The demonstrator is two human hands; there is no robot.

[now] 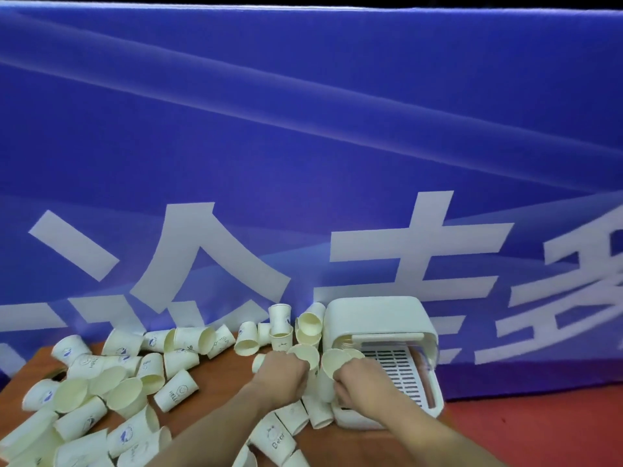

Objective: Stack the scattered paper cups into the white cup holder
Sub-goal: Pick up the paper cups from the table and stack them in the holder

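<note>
- Paper cups (pixel 111 382) are seen scattered over the brown counter (pixel 222 375), most lying on their sides, heaped to the left and under the forearms.
- One cup (pixel 305 355) is gripped by the left hand (pixel 281 374), fingers curled round its wall, mouth facing the camera.
- Another cup (pixel 333 364) is held by the right hand (pixel 362 382), fingers curled at its rim, just beside the first cup.
- The white cup holder (pixel 377 318) is set at the counter's right end, its slotted tray (pixel 394 369) exposed beneath the domed cover; the right hand lies over its front.
- A blue banner (pixel 303 146) with white characters is hung behind.
</note>
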